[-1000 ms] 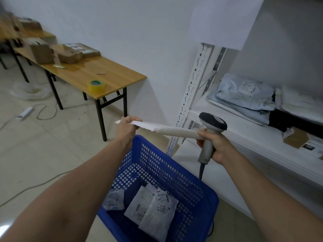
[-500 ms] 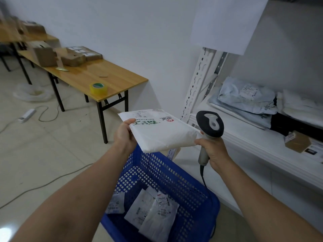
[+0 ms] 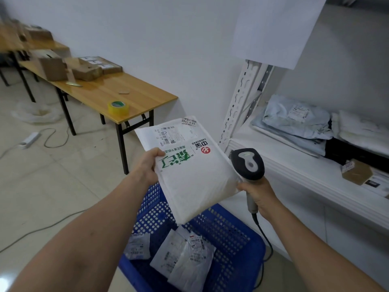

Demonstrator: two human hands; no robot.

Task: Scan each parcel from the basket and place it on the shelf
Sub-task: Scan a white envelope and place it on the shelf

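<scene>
One white parcel (image 3: 195, 178) now turned label-up, left hand (image 3: 146, 168) fingers pinching its edge, right hand (image 3: 262, 198) fingers wrapped round scanner (image 3: 248, 165).

We face a plain white wall (image 3: 168, 39) over a pale tiled floor (image 3: 42, 186), glossy enough to catch the light. A wooden bench (image 3: 134, 98) on black folding legs stands along it (a second bench (image 3: 14, 43) behind is blurred). On the right rises a white metal shelf (image 3: 242, 106).

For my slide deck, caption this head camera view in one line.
Left hand holds a white parcel label-up over the blue basket while the right hand grips the scanner beside the shelf.
</scene>
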